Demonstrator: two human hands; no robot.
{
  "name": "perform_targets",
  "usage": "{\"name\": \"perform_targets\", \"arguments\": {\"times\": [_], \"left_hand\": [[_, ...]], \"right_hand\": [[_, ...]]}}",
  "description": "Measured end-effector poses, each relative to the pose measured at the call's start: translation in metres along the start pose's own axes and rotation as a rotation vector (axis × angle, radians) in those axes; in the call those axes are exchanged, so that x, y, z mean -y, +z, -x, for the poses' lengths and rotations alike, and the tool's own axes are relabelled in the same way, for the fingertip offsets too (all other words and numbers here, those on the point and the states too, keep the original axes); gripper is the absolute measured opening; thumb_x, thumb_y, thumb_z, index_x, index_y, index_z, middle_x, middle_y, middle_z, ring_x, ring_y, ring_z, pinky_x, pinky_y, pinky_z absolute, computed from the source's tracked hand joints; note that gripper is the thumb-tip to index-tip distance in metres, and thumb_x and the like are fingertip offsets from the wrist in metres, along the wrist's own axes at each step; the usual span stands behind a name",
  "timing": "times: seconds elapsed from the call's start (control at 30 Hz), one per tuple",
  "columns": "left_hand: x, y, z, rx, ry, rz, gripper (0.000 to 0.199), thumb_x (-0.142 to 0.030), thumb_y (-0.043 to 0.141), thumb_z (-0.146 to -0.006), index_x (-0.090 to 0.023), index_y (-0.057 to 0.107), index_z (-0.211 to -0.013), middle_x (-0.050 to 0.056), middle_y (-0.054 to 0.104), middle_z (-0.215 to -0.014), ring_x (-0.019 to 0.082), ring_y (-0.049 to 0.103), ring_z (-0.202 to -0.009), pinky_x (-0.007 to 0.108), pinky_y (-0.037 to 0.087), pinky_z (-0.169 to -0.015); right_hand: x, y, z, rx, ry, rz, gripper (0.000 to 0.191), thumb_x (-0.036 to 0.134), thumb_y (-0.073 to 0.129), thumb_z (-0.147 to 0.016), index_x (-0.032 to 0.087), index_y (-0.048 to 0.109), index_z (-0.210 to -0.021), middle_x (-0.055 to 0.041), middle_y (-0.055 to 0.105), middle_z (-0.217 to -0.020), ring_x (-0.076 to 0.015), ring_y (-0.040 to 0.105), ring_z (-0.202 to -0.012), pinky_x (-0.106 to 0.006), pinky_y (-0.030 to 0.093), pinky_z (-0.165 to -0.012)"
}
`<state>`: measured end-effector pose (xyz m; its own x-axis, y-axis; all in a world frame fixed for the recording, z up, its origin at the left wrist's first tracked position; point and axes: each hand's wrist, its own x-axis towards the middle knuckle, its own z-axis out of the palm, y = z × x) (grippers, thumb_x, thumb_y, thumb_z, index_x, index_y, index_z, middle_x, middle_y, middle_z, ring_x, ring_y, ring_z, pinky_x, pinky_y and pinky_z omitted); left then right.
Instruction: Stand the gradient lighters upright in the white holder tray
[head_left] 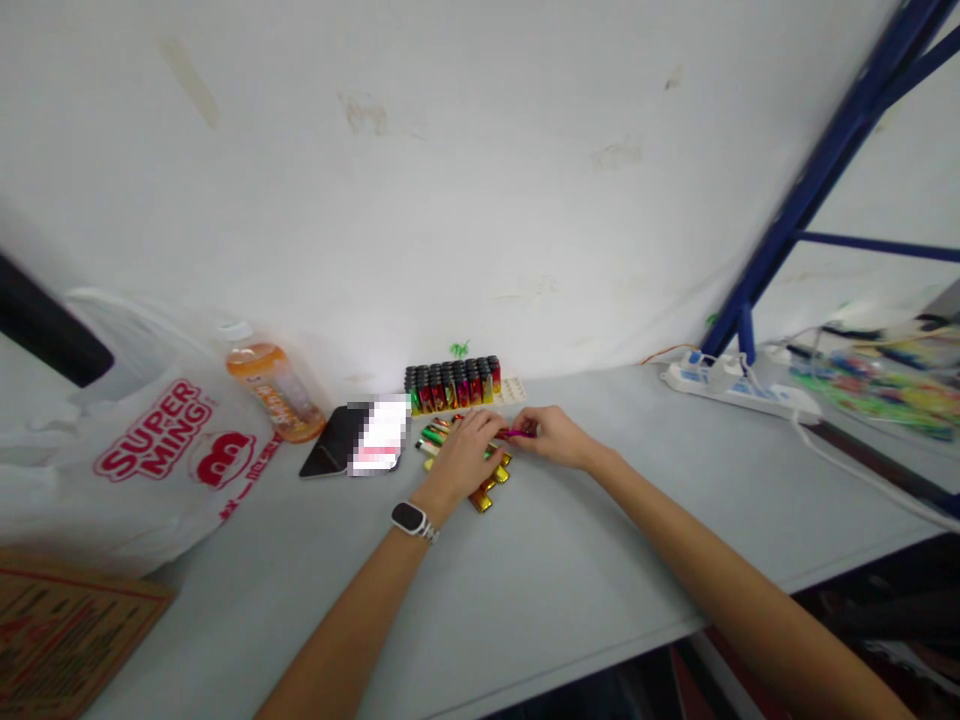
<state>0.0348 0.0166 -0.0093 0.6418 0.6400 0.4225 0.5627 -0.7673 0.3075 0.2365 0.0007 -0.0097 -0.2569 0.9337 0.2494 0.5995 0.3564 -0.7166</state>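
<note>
My right hand [549,436] pinches a magenta lighter [517,433] just right of a loose pile. My left hand [472,447] lies over the pile of lighters [482,498], fingers stretched out, and hides much of it. Green, white and gold pieces stick out around that hand. Behind both hands, lighters with black tops [450,385] stand upright in close rows. They sit in a pale tray [513,390] whose holes show at the right end.
A tablet or phone with a blurred screen [330,440] lies left of the pile. Beyond it are an orange drink bottle [277,390], a white plastic bag [150,460] and a cardboard box [75,630]. At the right, a power strip [739,388] lies by a blue metal frame [795,170].
</note>
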Motion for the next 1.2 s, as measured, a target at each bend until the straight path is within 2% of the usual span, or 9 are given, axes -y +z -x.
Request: {"name": "perform_targets", "arguments": {"times": [0.23,0.4,0.57,0.63,0.73,0.83,0.97,1.07,1.2], "left_hand": [[-0.015,-0.010,-0.001,-0.040,-0.088,-0.009,0.018,-0.025,0.043,-0.098,-0.018,0.056,-0.108,0.011,0.064,-0.108,0.025,0.059,-0.106,0.041,0.047,-0.093],[-0.011,-0.005,0.014,-0.099,-0.262,0.339,0.017,-0.033,0.039,-0.100,-0.020,0.048,-0.106,0.005,0.063,-0.092,0.018,0.062,-0.081,0.032,0.050,-0.072],[-0.010,-0.003,0.023,-0.057,-0.336,0.720,0.019,-0.040,0.048,-0.096,-0.022,0.046,-0.100,-0.002,0.063,-0.076,0.013,0.058,-0.061,0.025,0.046,-0.057],[-0.014,-0.004,0.022,-0.113,-0.333,0.755,0.020,-0.040,0.051,-0.095,-0.021,0.048,-0.100,-0.001,0.063,-0.078,0.014,0.059,-0.065,0.025,0.048,-0.060],[-0.020,-0.001,0.018,-0.225,-0.320,0.717,0.019,-0.035,0.050,-0.095,-0.019,0.054,-0.103,0.004,0.066,-0.094,0.018,0.063,-0.087,0.031,0.053,-0.078],[-0.023,0.005,0.015,-0.238,-0.323,0.734,0.023,-0.026,0.044,-0.097,-0.019,0.055,-0.115,0.008,0.066,-0.114,0.021,0.061,-0.109,0.037,0.050,-0.096],[-0.016,0.005,0.017,-0.176,-0.311,0.719,0.028,-0.024,0.050,-0.093,-0.018,0.054,-0.120,0.010,0.065,-0.118,0.021,0.063,-0.105,0.036,0.053,-0.090],[-0.007,-0.006,0.022,-0.206,-0.295,0.505,0.022,-0.023,0.059,-0.087,-0.017,0.059,-0.109,0.010,0.066,-0.111,0.023,0.061,-0.104,0.038,0.051,-0.092],[0.001,-0.016,0.025,-0.248,-0.270,0.305,0.013,-0.021,0.057,-0.089,-0.019,0.063,-0.100,0.007,0.065,-0.105,0.022,0.058,-0.106,0.040,0.045,-0.099]], "right_hand": [[0.019,0.013,-0.003,-0.198,0.006,-0.383,0.034,0.049,0.068,-0.081,0.016,0.068,-0.086,-0.0008,0.065,-0.070,-0.0132,0.053,-0.063,-0.026,0.041,-0.061],[0.016,0.016,0.007,-0.296,0.013,-0.572,0.040,0.057,0.063,-0.083,0.018,0.064,-0.088,0.0003,0.060,-0.065,-0.0138,0.053,-0.062,-0.027,0.043,-0.060],[0.011,0.021,0.018,-0.311,0.052,-0.521,0.039,0.056,0.060,-0.085,0.018,0.064,-0.079,-0.0002,0.058,-0.062,-0.0146,0.053,-0.060,-0.028,0.043,-0.061],[0.018,0.025,0.018,-0.327,0.018,-0.475,0.037,0.054,0.058,-0.087,0.018,0.065,-0.085,-0.0031,0.064,-0.073,-0.0168,0.058,-0.071,-0.029,0.046,-0.068],[0.035,0.036,0.012,-0.317,-0.058,-0.366,0.036,0.050,0.058,-0.088,0.020,0.066,-0.106,-0.0081,0.066,-0.107,-0.0211,0.060,-0.098,-0.032,0.048,-0.080],[0.051,0.048,0.002,-0.300,-0.128,-0.301,0.032,0.046,0.057,-0.090,0.021,0.067,-0.106,-0.0090,0.063,-0.110,-0.0217,0.058,-0.103,-0.032,0.049,-0.084],[0.061,0.050,-0.014,-0.396,-0.130,-0.400,0.029,0.047,0.055,-0.091,0.020,0.063,-0.092,-0.0060,0.063,-0.096,-0.0192,0.059,-0.092,-0.032,0.049,-0.083],[0.064,0.044,-0.022,-0.422,-0.074,-0.598,0.032,0.054,0.056,-0.089,0.022,0.055,-0.086,0.0007,0.059,-0.072,-0.0140,0.056,-0.066,-0.027,0.048,-0.064],[0.059,0.039,-0.024,-0.330,0.134,-0.879,0.043,0.065,0.061,-0.080,0.024,0.050,-0.083,0.0114,0.032,-0.048,-0.0075,0.025,-0.037,-0.021,0.023,-0.038]]}}
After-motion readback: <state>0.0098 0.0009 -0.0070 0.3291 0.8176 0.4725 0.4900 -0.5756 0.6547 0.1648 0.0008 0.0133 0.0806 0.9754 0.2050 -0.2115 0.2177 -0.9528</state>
